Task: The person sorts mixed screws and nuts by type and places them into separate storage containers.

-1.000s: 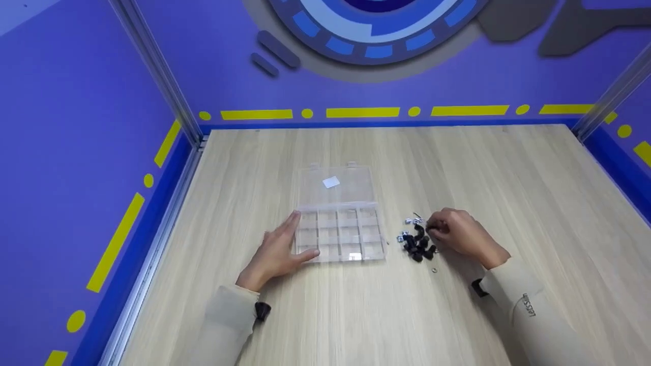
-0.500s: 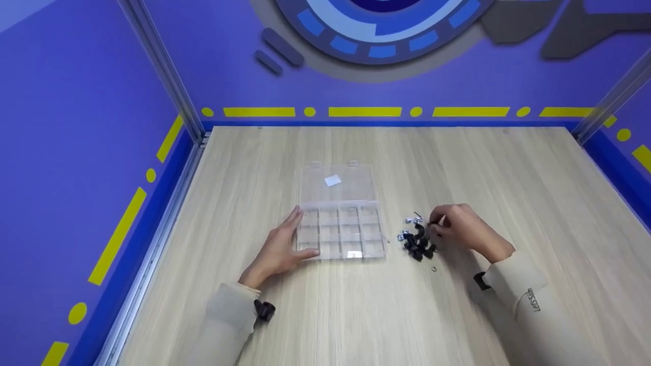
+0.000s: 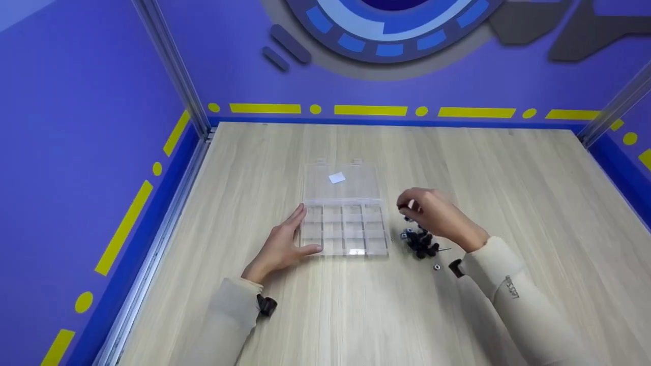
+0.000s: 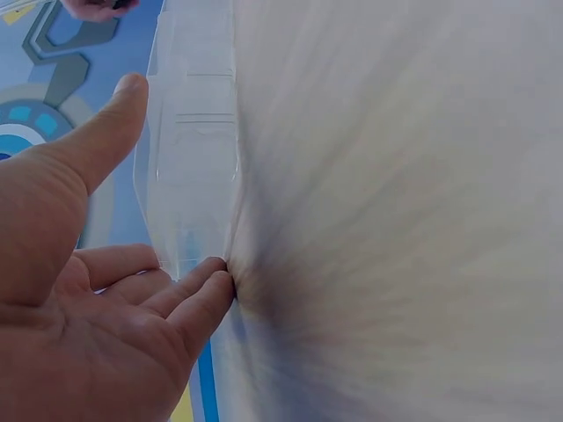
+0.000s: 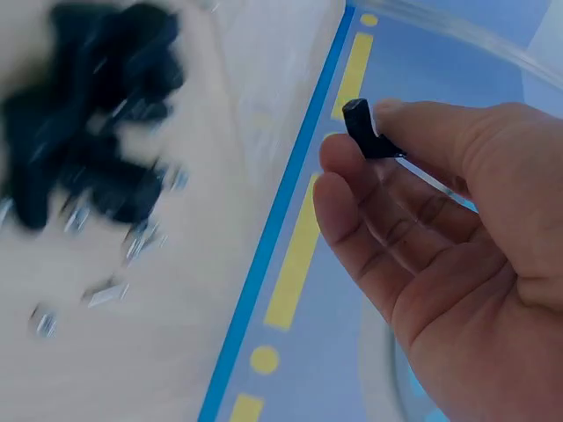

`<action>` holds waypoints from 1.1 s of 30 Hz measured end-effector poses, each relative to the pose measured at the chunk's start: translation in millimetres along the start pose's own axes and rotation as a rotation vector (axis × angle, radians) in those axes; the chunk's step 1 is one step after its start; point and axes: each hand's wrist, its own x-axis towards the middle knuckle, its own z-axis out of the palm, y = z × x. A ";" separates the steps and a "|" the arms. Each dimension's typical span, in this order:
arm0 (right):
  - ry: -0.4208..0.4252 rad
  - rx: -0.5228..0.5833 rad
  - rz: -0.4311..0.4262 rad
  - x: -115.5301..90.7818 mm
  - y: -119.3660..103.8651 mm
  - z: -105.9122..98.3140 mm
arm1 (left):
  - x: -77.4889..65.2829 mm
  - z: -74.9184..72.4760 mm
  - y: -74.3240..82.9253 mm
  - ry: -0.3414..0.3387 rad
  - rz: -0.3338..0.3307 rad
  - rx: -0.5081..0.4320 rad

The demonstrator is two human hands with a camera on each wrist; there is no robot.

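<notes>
A clear plastic compartment box point(image 3: 344, 233) lies with its lid opened back, its divided cells towards the person. My left hand point(image 3: 279, 247) steadies it, straight fingers against the left side and thumb at the front edge; in the left wrist view the fingertips touch the end of the box wall point(image 4: 198, 132). To the right of the box, my right hand point(image 3: 440, 216) is raised above a pile of black elbow-shaped pieces point(image 3: 421, 246). Between thumb and index finger it pinches one small black elbow-shaped piece point(image 5: 358, 127), seen in the right wrist view.
Small shiny metal nuts point(image 3: 404, 235) lie around the pile, with a single nut point(image 3: 437, 267) in front of it. A thin metal pin point(image 3: 445, 249) sticks out to the right. A white label point(image 3: 336, 178) is on the lid. Blue panels point(image 3: 356, 91) wall in the wooden table point(image 3: 244, 168).
My right hand has moved left and away from the person, from the pile's right side towards the box, carrying the black elbow-shaped piece. My left hand stays at the box.
</notes>
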 end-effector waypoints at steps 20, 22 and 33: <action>-0.010 0.033 -0.177 52.3 -33.6 40.4 | 1.1 1.3 -3.1 0.006 0.007 -0.003; -0.030 0.038 -0.171 54.0 -34.5 44.3 | 1.6 1.3 -2.6 0.006 0.017 -0.005; -0.116 0.071 -0.160 56.5 -35.8 60.8 | 0.6 0.9 -2.6 0.005 0.007 -0.006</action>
